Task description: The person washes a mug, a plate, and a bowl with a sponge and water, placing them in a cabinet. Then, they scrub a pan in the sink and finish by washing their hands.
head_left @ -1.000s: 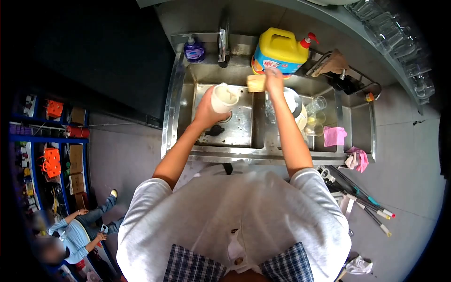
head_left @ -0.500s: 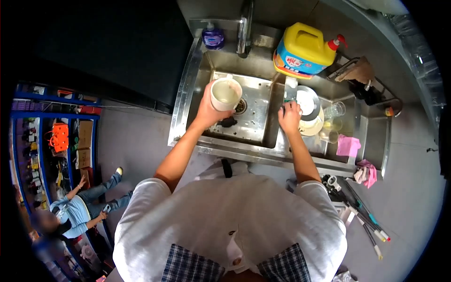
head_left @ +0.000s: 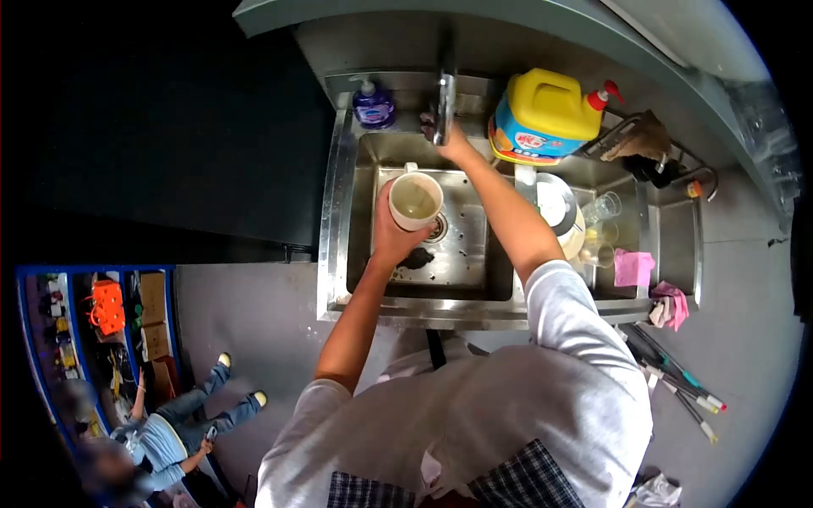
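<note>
My left hand [head_left: 395, 230] is wrapped round a white mug [head_left: 416, 201], held above the left sink basin [head_left: 360, 245]. The mug's handle points to the back, and its inside looks pale and a little cloudy. My right hand [head_left: 453, 146] reaches to the back of the basin, at the metal faucet [head_left: 445, 93]. The faucet covers most of its fingers, so their grip cannot be made out. Below the mug, a dark wet lump [head_left: 416, 258] lies close to the drain [head_left: 438, 227].
Stacked plates [head_left: 552, 203], clear cups [head_left: 603, 206] and a pink cloth [head_left: 633, 267] occupy the right basin. Behind stand a yellow detergent jug [head_left: 546, 114] and a purple soap bottle [head_left: 373, 107]. Another person [head_left: 174, 436] is near blue shelves [head_left: 131, 339] at left.
My right hand has left the plates and moved back and left to the faucet. My left hand still holds the mug over the basin. The view has shifted, and the other person's pose differs.
</note>
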Demonstrator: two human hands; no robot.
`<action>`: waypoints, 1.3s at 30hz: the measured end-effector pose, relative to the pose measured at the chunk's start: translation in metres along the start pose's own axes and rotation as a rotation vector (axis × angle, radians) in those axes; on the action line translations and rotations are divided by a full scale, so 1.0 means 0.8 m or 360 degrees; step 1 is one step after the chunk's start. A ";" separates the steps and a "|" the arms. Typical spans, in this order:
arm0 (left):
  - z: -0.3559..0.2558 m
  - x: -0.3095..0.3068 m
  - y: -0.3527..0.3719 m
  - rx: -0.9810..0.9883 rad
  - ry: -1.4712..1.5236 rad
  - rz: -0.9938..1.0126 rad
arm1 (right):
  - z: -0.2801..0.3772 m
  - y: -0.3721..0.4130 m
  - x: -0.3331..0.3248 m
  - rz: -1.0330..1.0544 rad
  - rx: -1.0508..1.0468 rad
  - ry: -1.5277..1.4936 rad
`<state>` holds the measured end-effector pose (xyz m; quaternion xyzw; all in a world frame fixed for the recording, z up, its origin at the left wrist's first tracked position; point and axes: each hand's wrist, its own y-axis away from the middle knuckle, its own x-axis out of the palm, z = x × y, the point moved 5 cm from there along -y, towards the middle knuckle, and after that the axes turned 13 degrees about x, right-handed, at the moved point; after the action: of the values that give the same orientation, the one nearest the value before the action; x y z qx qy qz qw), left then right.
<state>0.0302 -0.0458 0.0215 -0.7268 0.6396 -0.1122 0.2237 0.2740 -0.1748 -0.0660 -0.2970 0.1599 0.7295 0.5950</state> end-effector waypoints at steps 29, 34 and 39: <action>0.046 0.022 -0.011 -0.0072 -0.0430 0.0071 | 0.094 0.128 0.013 0.0916 0.0614 0.0302; 0.051 0.025 -0.004 -0.0245 0.0098 -0.0111 | 0.145 0.169 -0.088 0.0181 -0.0052 0.0128; 0.013 0.038 -0.018 -0.0106 0.0238 -0.0172 | 0.080 0.242 -0.069 0.0994 0.1449 -0.1332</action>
<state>0.0523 -0.0726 0.0154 -0.7569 0.6177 -0.1568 0.1447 0.0784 -0.2264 -0.0051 0.3485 0.2852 0.7802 0.4341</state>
